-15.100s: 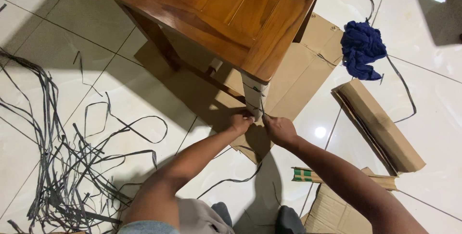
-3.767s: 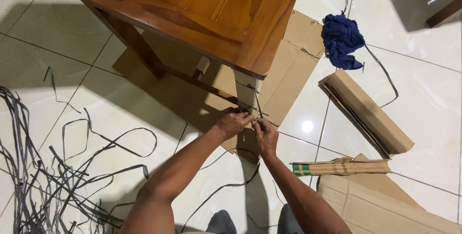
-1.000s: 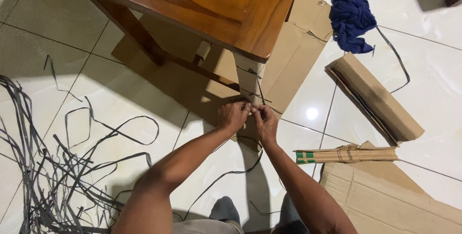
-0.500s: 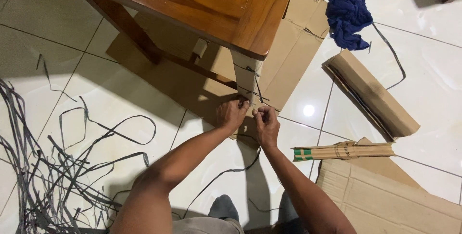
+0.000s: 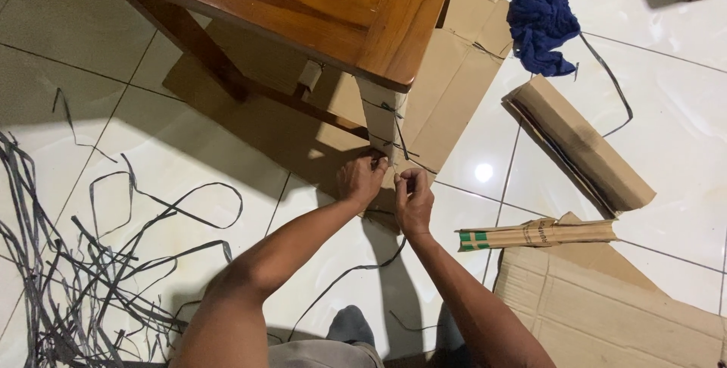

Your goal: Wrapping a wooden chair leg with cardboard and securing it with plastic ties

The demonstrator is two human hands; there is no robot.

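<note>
A wooden table [image 5: 318, 4] stands over flattened cardboard [image 5: 447, 103]. Its near leg [image 5: 381, 122] is wrapped in pale cardboard and bound with thin black strap [image 5: 399, 141]. My left hand [image 5: 361, 179] presses against the foot of that leg, fingers closed on the strap there. My right hand [image 5: 413, 200] is just beside it, pinching the strap end with thumb and fingers. A loose length of black strap [image 5: 344, 281] trails down across the tiles between my arms.
A tangle of black straps [image 5: 83, 262] covers the floor at left. A blue cloth [image 5: 539, 26] lies at upper right, a folded cardboard piece [image 5: 579, 145] below it, a rolled cardboard tube with green marks [image 5: 534, 235] and a flat carton sheet [image 5: 613, 315] at lower right.
Over the last second my right hand has drawn slightly back from the leg, pulling the strap. My left hand stays at the leg's foot. The view shifted a little.
</note>
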